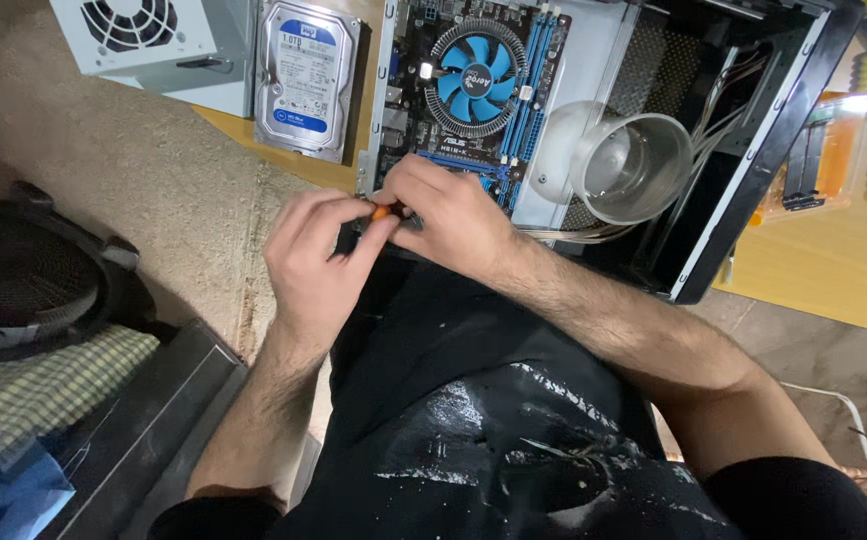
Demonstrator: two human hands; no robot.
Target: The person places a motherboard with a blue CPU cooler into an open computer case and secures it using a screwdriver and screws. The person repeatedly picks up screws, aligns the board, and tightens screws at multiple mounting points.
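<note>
Left hand (315,255) pinches a small orange-tipped piece (381,211) between thumb and fingertips, closed on it. Right hand (445,212) curls over the same spot from the other side, fingers bent and narrow, touching the orange piece; I can't tell if it grips it or just steadies it. Piece sits right at the near edge of the motherboard (463,80), just below the blue slot row. What it is exactly, too small to tell, probably a small driver or its handle.

Both my hands meet at the board's edge, I judge because the work is fine and wants two-handed control. Open computer case (753,170) lies on its side so the board faces up at me. Clear plastic cup (638,165) stands inside the case, near to hand; its contents can't be made out. Hard drive (306,78) and power supply (148,40) are set aside on the wooden table (833,270), clear of the board. Orange-and-yellow tool set (853,140) lies to the right of the case.

Counts: two hands, one orange piece, one motherboard, one blue cooler fan (475,78), one cup, one hard drive, one power supply, one case, one tool set.
</note>
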